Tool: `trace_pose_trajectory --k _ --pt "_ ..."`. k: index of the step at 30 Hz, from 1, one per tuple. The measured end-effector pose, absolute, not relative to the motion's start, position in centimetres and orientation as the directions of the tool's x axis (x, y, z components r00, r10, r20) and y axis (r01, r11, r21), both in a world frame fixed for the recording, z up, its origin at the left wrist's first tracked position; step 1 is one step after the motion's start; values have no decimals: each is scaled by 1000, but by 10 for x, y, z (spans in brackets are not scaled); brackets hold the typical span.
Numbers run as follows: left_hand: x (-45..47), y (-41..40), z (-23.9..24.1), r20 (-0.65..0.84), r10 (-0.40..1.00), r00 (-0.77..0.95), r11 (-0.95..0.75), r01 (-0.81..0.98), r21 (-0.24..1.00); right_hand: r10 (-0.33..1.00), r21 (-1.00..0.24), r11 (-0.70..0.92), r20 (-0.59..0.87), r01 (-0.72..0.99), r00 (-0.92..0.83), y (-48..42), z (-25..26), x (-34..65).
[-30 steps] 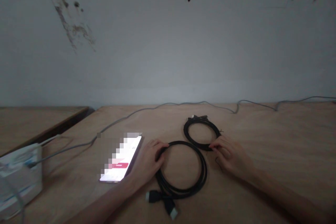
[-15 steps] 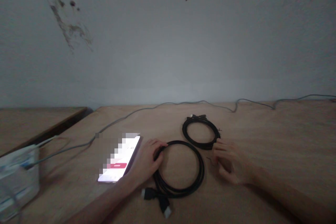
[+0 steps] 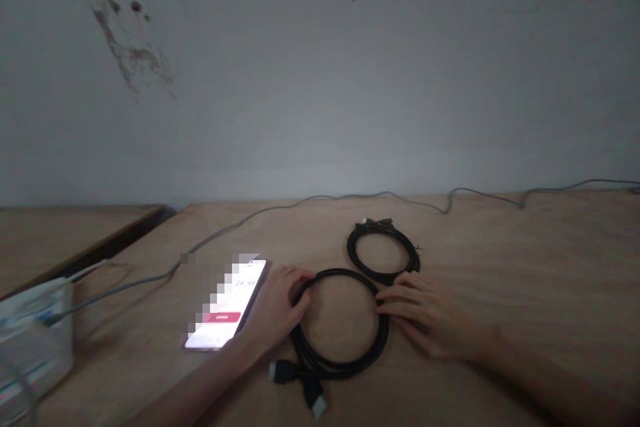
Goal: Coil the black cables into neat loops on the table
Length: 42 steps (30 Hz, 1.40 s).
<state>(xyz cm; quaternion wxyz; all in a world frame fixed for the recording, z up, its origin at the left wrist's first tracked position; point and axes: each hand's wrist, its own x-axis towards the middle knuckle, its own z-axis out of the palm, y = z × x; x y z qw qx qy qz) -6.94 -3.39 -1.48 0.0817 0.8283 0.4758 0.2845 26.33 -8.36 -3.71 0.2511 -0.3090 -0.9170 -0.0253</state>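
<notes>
"Where does the near coil (image 3: 350, 368) of black cable lie?"

"To the right of the phone (image 3: 240, 297), flat on the table (image 3: 525, 280), its closest part reaching nearer the wearer than the phone does"

"And the left hand (image 3: 280, 303)?"

"Just right of the phone, filling the gap to that coil. Thumb and fingers make a loose curve at the rim on the phone's side; whether they pinch the cable I can't tell"

"The right hand (image 3: 433, 317)?"

"Farther right of the phone, past the coil. Its fingers are stretched and a little spread, tips touching the rim that faces away from the phone, not wrapped round it"

"So which hand is nearer?"

"Neither, really: both are at the rim, with the coil between them. It is nearly round, so it has no clear long axis; only its crossed plugs (image 3: 287, 371) break the circle, nearer the wearer than the phone"

"Anything close by?"

"The far coil (image 3: 353, 255), right of the phone and level with its far end, near the right hand's upper fingers"
</notes>
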Motion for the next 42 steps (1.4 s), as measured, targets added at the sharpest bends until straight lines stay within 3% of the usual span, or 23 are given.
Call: trace_pose_trajectory --k 12,17,21,26,31,39,42 --pt "-70 -35 -11 389 838 384 -540 688 485 596 -96 773 449 627 -666 -78 -47 261" --pt "-69 -36 -7 361 839 408 -543 678 496 604 -165 781 443 602 -662 -79 -45 262" --pt "-66 -41 1 350 834 427 -547 726 417 600 -206 789 463 579 -652 -81 -38 265" --pt "-63 -48 10 229 911 342 -395 881 259 647 -252 725 568 641 -508 -76 -37 270" --pt "-64 -50 13 138 910 390 -414 845 337 680 -297 661 626 689 -382 -71 -44 274" --pt "-76 -20 0 219 850 479 -516 675 528 707 -344 649 603 679 -370 -71 -42 273" --pt "-68 -24 9 329 811 484 -585 685 434 717 -355 635 600 686 -354 -72 -43 271"
